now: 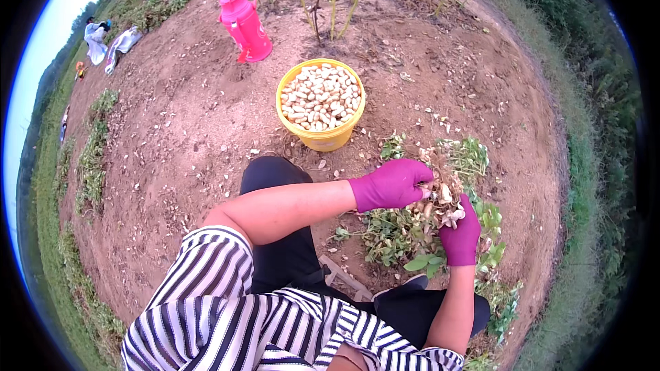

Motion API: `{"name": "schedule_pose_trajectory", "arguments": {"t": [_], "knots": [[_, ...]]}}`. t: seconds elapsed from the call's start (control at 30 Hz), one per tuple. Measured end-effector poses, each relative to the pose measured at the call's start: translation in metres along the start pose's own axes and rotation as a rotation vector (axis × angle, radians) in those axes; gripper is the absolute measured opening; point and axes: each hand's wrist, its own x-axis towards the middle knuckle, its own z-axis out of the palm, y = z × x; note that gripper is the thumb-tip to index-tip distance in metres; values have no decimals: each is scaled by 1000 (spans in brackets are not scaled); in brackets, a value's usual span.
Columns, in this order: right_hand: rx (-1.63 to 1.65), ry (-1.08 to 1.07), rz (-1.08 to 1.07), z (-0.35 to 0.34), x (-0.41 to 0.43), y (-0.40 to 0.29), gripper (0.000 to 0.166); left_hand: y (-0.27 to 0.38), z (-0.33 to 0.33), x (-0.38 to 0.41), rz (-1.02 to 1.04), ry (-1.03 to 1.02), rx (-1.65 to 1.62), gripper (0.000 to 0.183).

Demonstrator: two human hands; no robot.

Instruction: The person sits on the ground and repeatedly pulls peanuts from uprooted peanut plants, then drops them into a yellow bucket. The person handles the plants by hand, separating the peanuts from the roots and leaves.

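Note:
My left hand [393, 185], in a purple glove, is closed at the roots of a peanut plant, with a pale pod showing at its fingertips. My right hand [461, 234], gloved the same, grips the cluster of roots and peanut pods [442, 193] from the right side. Dried roots and several pods stick out between the two hands. Under them lie peanut plants with green leaves [386, 237] on the soil. Beyond my left hand stands a yellow bucket [325, 141], filled near its rim with unshelled peanuts [320, 97].
A pink thermos flask [246, 28] stands behind the bucket to the left. Tall bare stems [332, 5] rise from the soil behind it. My bent knee [276, 172] is close to the bucket. At far left, a person [95, 36] is near white sacks [122, 46].

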Motion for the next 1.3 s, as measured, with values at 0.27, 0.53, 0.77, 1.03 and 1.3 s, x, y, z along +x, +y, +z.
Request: {"name": "schedule_pose_trajectory", "arguments": {"t": [0.27, 0.53, 0.77, 1.03, 1.3], "knots": [[184, 73, -43, 16, -3, -12, 44, 19, -9, -20, 62, 166, -25, 19], [-191, 90, -234, 14, -2, -3, 41, 6, -13, -26, -249, -63, -753, 11], [-463, 147, -339, 12, -9, -10, 51, 5, -15, -23, -373, -176, -794, 9], [-165, 167, -88, -17, -13, -7, 50, -15, -21, -15, -590, -75, -776, 19], [-129, 52, -137, -1, -25, -26, 57, 9, 5, -6, -518, -223, -713, 39]]}}
